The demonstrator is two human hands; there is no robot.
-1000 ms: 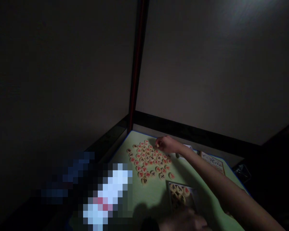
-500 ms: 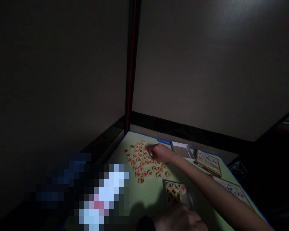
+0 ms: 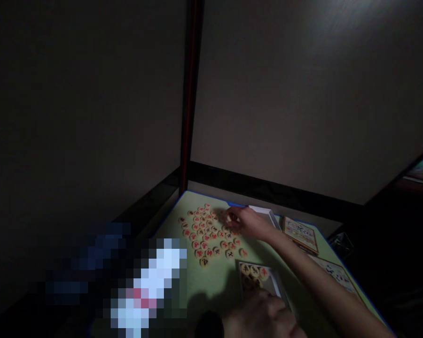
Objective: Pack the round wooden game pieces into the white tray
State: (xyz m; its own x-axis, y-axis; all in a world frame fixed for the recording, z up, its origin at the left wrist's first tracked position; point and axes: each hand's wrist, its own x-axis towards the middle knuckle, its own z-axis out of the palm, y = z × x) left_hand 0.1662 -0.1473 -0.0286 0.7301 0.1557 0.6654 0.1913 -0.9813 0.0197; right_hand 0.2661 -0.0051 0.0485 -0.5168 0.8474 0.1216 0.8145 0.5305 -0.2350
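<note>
Many round pale game pieces (image 3: 207,234) with red or black characters lie spread on a green table (image 3: 215,286). My right hand (image 3: 248,222) reaches across to the far side of the spread, its fingertips pinched on one pale piece. A small open box (image 3: 275,281) near me holds a few more of these pieces. My left hand (image 3: 262,313) lies in shadow at the box's near edge, knuckles up and fingers hidden.
A white empty tray (image 3: 270,214) sits behind my right hand. Two printed box lids (image 3: 299,232) (image 3: 338,271) lie at the table's right side. A dark red post (image 3: 188,94) rises at the far corner between dim walls. A pixelated patch (image 3: 141,286) covers the left.
My right hand slid left over the pieces, then drew back right with a piece pinched in its fingertips. My left hand has come further up to the box. The view drifted left.
</note>
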